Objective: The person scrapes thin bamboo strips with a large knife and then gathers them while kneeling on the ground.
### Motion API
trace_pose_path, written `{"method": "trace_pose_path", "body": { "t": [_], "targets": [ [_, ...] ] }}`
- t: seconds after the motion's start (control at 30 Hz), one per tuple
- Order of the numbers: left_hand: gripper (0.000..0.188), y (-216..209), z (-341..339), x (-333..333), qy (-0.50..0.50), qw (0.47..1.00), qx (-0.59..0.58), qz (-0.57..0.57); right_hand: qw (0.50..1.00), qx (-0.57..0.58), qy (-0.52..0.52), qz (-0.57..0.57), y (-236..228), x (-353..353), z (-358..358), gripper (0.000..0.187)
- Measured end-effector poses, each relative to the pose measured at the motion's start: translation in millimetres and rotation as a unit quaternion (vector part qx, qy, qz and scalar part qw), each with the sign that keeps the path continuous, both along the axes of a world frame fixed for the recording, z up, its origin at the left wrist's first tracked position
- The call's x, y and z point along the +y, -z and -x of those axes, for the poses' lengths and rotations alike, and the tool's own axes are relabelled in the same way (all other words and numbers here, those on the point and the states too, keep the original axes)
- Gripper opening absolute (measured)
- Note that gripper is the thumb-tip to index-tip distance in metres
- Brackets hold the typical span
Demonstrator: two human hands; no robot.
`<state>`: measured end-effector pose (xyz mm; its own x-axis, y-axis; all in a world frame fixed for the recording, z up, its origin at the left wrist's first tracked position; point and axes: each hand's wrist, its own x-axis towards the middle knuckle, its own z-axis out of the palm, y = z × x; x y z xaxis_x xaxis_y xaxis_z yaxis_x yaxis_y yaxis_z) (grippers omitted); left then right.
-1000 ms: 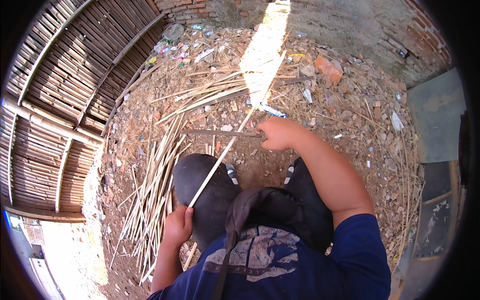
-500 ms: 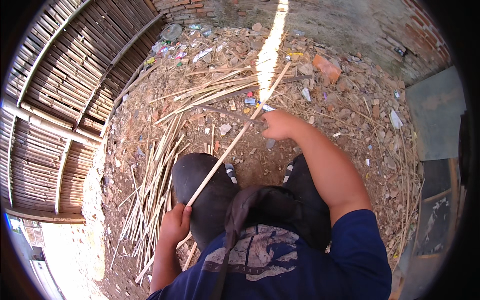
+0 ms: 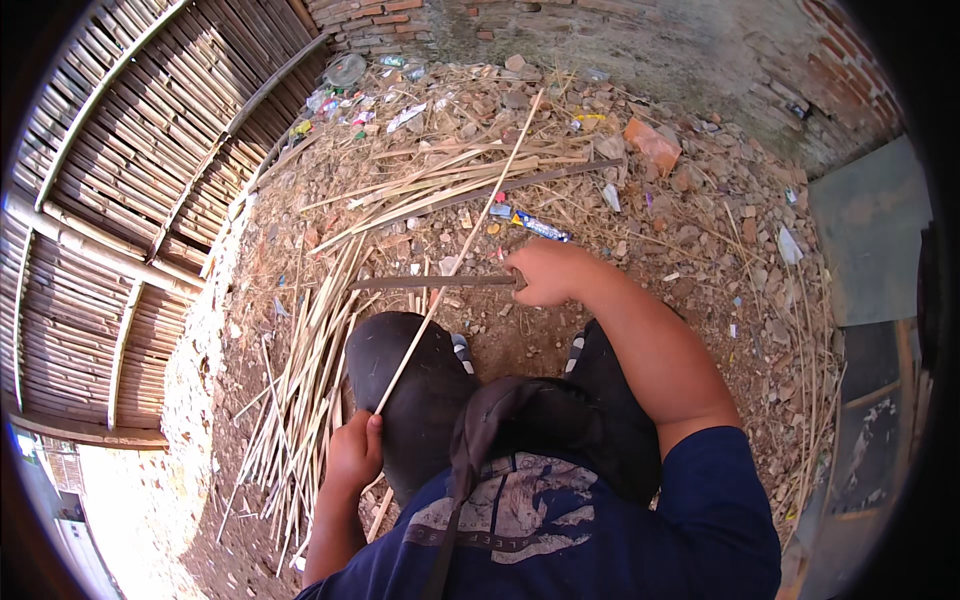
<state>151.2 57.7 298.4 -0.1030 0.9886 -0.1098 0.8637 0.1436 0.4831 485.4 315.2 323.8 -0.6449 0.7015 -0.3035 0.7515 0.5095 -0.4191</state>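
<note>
My left hand (image 3: 353, 452) is closed round the near end of a long, pale bamboo strip (image 3: 484, 217), beside my left knee. The strip slants away over the knee toward the upper middle. My right hand (image 3: 546, 272) grips a long, dark-bladed knife (image 3: 400, 282) by its handle, mostly hidden in the fingers. Its blade points left, lying crosswise to the strip where the two meet beyond my knees. Whether blade and strip touch there, I cannot tell.
Left of my left leg lies a heap of cut bamboo strips (image 3: 300, 410). More strips (image 3: 440, 185) are piled ahead on rubble-strewn ground, near a broken brick (image 3: 652, 145). A bamboo slat wall (image 3: 110, 190) stands left, a masonry wall (image 3: 640, 50) beyond, grey panels (image 3: 870, 235) right.
The knife and my right hand have come nearer to me, and the blade now lies more level. The strip's far end has swung left. The bright sunlit streak on the ground has vanished.
</note>
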Motion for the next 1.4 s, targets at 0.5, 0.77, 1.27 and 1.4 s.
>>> {"method": "trace_pose_path", "body": {
  "t": [0.5,0.77,1.27,1.4],
  "targets": [
    [0.034,-9.3,-4.5,4.2,0.015,0.999,0.034,0.006,0.999,0.022,0.030,-0.009,9.9,6.4,-2.6,0.043],
    [0.030,2.5,-3.6,4.4,0.009,0.998,0.062,-0.010,0.993,0.070,0.095,-0.002,29.4,31.0,-16.9,0.043],
    [0.031,-5.3,-10.5,6.2,0.011,0.996,0.084,-0.019,0.993,0.045,0.093,0.059,25.4,31.3,-16.4,0.048],
    [0.030,-6.0,-7.2,6.7,0.025,0.995,0.099,-0.016,0.990,0.049,0.116,0.057,30.4,24.8,-13.7,0.059]
  ]
}}
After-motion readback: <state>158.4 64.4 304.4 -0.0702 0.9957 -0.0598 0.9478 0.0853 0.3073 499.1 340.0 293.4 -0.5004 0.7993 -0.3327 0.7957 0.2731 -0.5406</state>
